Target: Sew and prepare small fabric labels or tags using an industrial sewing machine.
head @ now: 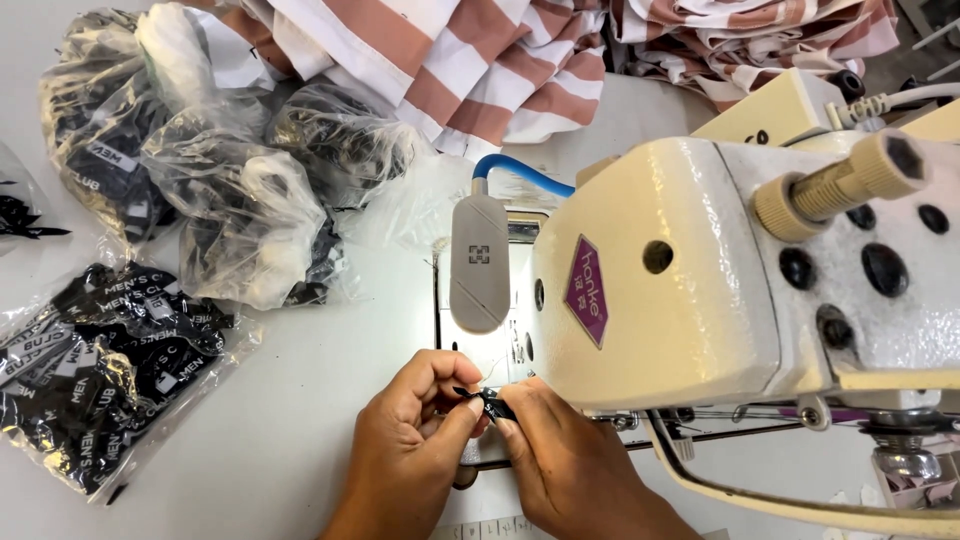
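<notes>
A cream sewing machine (pixel 740 270) fills the right side of the white worktop (pixel 300 420), its head hanging over both hands, so the needle area just behind them is hidden; a finger drifting under it could be caught. Striped pink and white cloth (pixel 470 60) is heaped along the far edge, and clear bags of black labels (pixel 90 370) lie at the left edge, well apart from the work. In front of the machine, near the front edge, the left hand (pixel 410 440) and right hand (pixel 570 465) meet, fingertips of both pinched shut on one small black label (pixel 488 402). So slight a piece could slip or twist out of line.
</notes>
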